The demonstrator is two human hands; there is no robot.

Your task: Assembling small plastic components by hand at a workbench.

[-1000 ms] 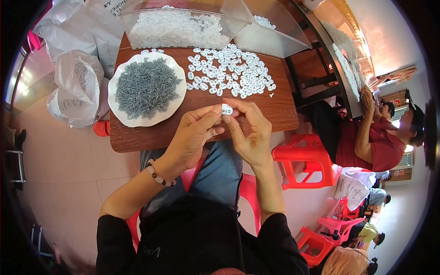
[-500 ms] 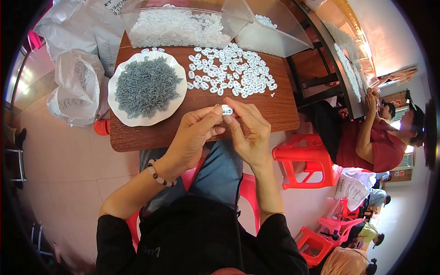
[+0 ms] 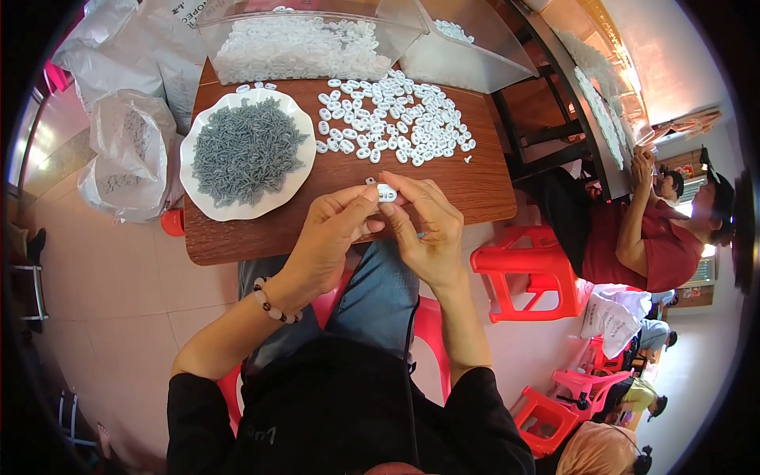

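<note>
Above the near part of the table, a small white oval plastic piece with two slots (image 3: pixel 386 193) is pinched between my two hands. My left hand (image 3: pixel 339 222), with a beaded bracelet at the wrist, grips its left side with thumb and fingertips. From the right, my right hand (image 3: pixel 431 226) closes thumb and fingers on the same piece. Many similar white oval pieces (image 3: pixel 408 123) lie loosely spread beyond my hands. To the left stands a white wavy-rimmed plate (image 3: pixel 188 170), heaped with small grey ribbed parts (image 3: pixel 249 150).
See-through bins (image 3: pixel 317 47) of white pieces line the back of the wooden table (image 3: pixel 475 178). White sacks (image 3: pixel 131 154) stand at the left. Red stools (image 3: pixel 526 273) are on the right, where a person in a dark red shirt (image 3: pixel 633 237) sits at another table.
The whole view has shifted slightly, so the plate and pieces appear a little further left. Both hands keep their hold on the white piece with hardly any change in the fingers.
</note>
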